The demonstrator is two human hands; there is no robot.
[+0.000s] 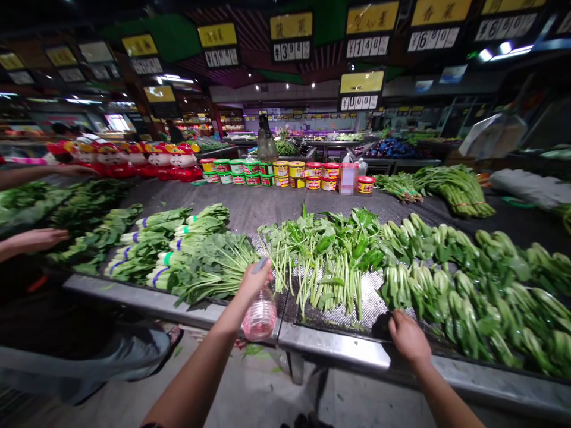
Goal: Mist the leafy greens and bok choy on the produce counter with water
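Observation:
My left hand (256, 276) is closed around the neck of a clear pink spray bottle (260, 318), held above the front edge of the display. Just beyond it lie leafy greens (223, 261) and loose long-stemmed greens (328, 255), spread over a perforated metal surface. My right hand (408, 336) is curled at the front edge, close to rows of bok choy (422, 285). Its fingertips are partly hidden, and I cannot make out anything between them.
A steel rim (339, 348) runs along the front. Stacked tubs (289, 173) and red figurines (160, 160) line the back. Taped green bundles (178, 238) lie left. Another person's hand (38, 242) reaches in from the left. Price signs (292, 35) hang overhead.

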